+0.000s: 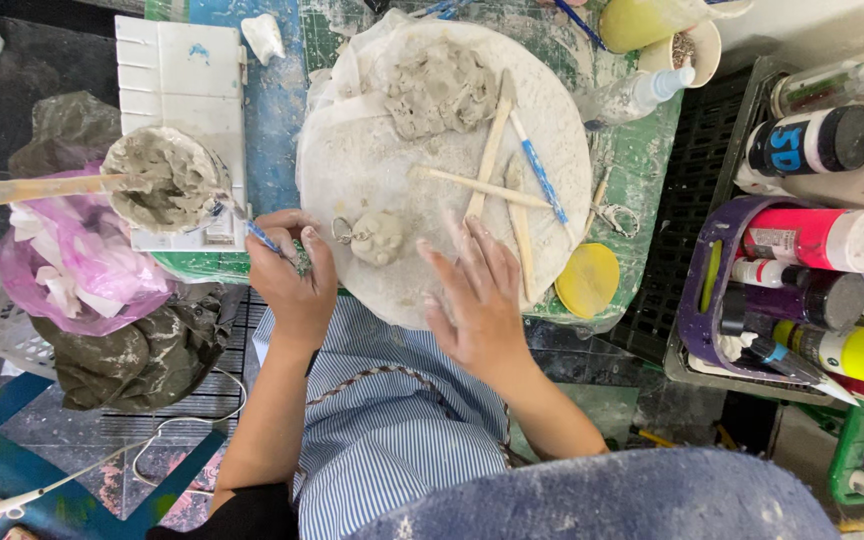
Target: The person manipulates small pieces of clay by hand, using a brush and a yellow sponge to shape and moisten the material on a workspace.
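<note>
While the head camera looked straight down, the left hand [294,272] was clamped around a blue-handled brush [264,238] at the near left rim of the round white board [372,170]. Its bristles pointed toward the clay-caked cup [167,180] on the white tray [182,70]. Just right of that hand sat the small clay ball [379,238], a metal ring [341,231] touching its left side. The right hand [477,295] hovered flat, fingers spread apart and gripping nothing, just right of the ball over the board's near edge. Farther back lay wooden modelling sticks [492,150] and a grey clay lump [439,88]. Paint bottles [822,240] crowded the far right.
</note>
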